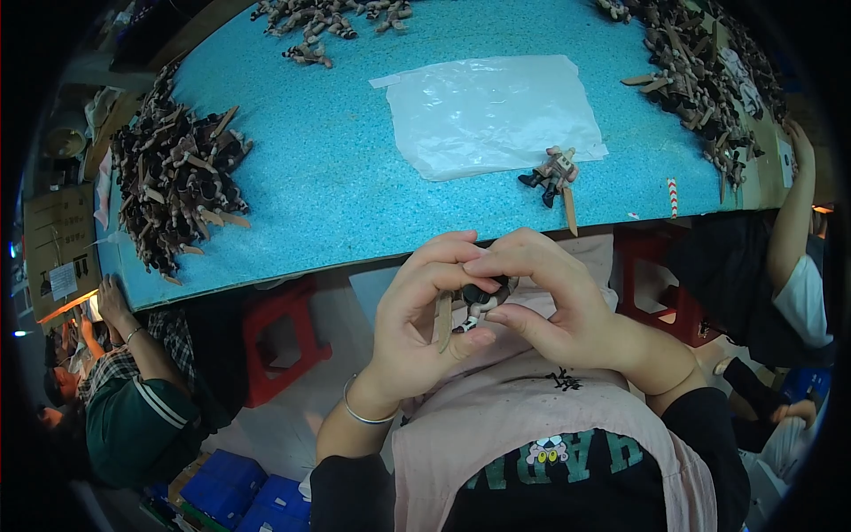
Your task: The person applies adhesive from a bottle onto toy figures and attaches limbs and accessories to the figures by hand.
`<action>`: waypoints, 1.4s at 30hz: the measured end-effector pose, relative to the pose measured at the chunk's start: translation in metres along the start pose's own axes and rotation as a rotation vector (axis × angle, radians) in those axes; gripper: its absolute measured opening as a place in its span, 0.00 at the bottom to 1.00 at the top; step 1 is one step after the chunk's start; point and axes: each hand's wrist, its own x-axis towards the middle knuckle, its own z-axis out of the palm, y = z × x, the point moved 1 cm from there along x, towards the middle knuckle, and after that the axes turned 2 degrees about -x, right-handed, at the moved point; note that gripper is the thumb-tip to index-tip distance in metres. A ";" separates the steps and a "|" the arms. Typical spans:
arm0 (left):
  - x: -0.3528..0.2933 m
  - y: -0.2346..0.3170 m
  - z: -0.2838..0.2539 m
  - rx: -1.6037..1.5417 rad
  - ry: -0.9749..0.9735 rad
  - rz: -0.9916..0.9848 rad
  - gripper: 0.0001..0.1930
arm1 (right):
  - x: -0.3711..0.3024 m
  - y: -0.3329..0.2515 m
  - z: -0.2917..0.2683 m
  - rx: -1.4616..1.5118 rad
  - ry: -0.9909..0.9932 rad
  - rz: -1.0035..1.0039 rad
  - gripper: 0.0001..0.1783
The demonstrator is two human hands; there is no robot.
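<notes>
Leftmost, a pile of figures [182, 177] lies on the desk [310, 168]. The left hand [399, 315] has its fingers curled nearly closed around one small figure [479, 307], with a tan strip [444, 324] beside the thumb. The figure is before the chest, clear of the desk edge. The right hand [558, 306] pinches it, fingers bent, from the other side. For good control, the left should steady the body; the right should press lightly, avoiding thin limbs. Further right, a second figure [557, 173] lies on the desk.
</notes>
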 end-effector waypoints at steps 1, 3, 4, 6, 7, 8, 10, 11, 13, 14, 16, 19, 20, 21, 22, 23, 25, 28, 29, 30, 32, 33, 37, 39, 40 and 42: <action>0.000 -0.001 -0.001 0.010 0.004 0.006 0.21 | 0.000 0.002 0.000 0.001 -0.001 -0.001 0.23; 0.002 0.000 -0.002 0.023 0.009 0.020 0.20 | 0.002 0.003 0.000 0.025 0.004 0.005 0.23; 0.002 0.000 -0.002 0.029 0.018 0.004 0.20 | 0.002 0.004 0.000 0.020 0.002 -0.004 0.23; 0.000 0.003 -0.003 0.039 0.027 0.008 0.20 | 0.001 0.004 0.002 0.026 -0.023 0.046 0.23; 0.000 0.001 -0.004 0.042 0.025 -0.010 0.19 | 0.003 0.004 0.001 0.006 -0.020 0.026 0.23; 0.000 -0.001 -0.004 0.046 0.028 -0.027 0.19 | 0.003 0.005 0.001 0.020 -0.032 0.032 0.23; 0.000 0.002 -0.006 0.033 0.062 -0.022 0.19 | 0.012 0.001 -0.003 0.040 -0.039 0.066 0.22; -0.001 0.003 -0.007 0.014 0.098 -0.045 0.18 | 0.019 0.001 -0.011 0.027 -0.039 0.053 0.22; -0.002 0.005 -0.014 0.022 0.117 -0.027 0.18 | 0.043 0.007 -0.033 -0.257 -0.084 -0.076 0.16; -0.003 0.005 -0.018 0.042 0.138 -0.011 0.18 | 0.057 0.013 -0.041 -0.134 -0.011 0.008 0.12; -0.005 0.005 -0.024 0.063 0.167 0.011 0.18 | 0.101 0.024 -0.056 -0.360 0.074 -0.048 0.12; -0.006 0.002 -0.031 0.067 0.195 -0.010 0.18 | 0.167 0.046 -0.068 -0.741 0.057 -0.206 0.12; -0.007 0.003 -0.031 0.068 0.197 -0.016 0.17 | 0.186 0.053 -0.068 -0.881 0.041 -0.288 0.13; -0.007 0.004 -0.032 0.069 0.199 -0.024 0.17 | 0.203 0.058 -0.070 -0.877 0.039 -0.296 0.13; -0.007 0.006 -0.033 0.074 0.205 -0.021 0.17 | 0.218 0.063 -0.072 -1.050 -0.028 -0.373 0.14; -0.007 0.006 -0.035 0.082 0.204 -0.020 0.17 | 0.229 0.069 -0.070 -1.220 -0.098 -0.454 0.14; -0.008 0.008 -0.039 0.104 0.227 -0.021 0.16 | 0.243 0.084 -0.068 -1.290 -0.102 -0.509 0.14; -0.011 0.010 -0.044 0.065 0.248 -0.018 0.16 | 0.249 0.088 -0.065 -1.338 -0.129 -0.523 0.14; -0.012 0.010 -0.046 0.081 0.277 -0.021 0.16 | 0.250 0.087 -0.066 -1.331 -0.148 -0.465 0.14; -0.012 0.011 -0.048 0.105 0.268 -0.021 0.16 | 0.249 0.086 -0.068 -1.309 -0.161 -0.428 0.15; -0.011 0.012 -0.056 0.164 0.263 -0.001 0.15 | 0.244 0.082 -0.071 -1.265 -0.184 -0.353 0.17; -0.012 0.014 -0.062 0.179 0.282 -0.007 0.15 | 0.242 0.078 -0.068 -1.246 -0.189 -0.369 0.17; -0.011 0.031 -0.082 0.243 0.435 0.066 0.15 | 0.228 0.077 -0.072 -1.159 -0.267 -0.269 0.14; -0.010 0.042 -0.094 0.309 0.555 0.131 0.15 | 0.224 0.080 -0.075 -1.092 -0.258 -0.309 0.13; -0.010 0.046 -0.102 0.314 0.588 0.163 0.15 | 0.222 0.080 -0.076 -1.060 -0.245 -0.244 0.12; -0.017 0.045 -0.120 0.328 0.723 0.181 0.13 | 0.224 0.082 -0.079 -0.997 -0.233 -0.160 0.09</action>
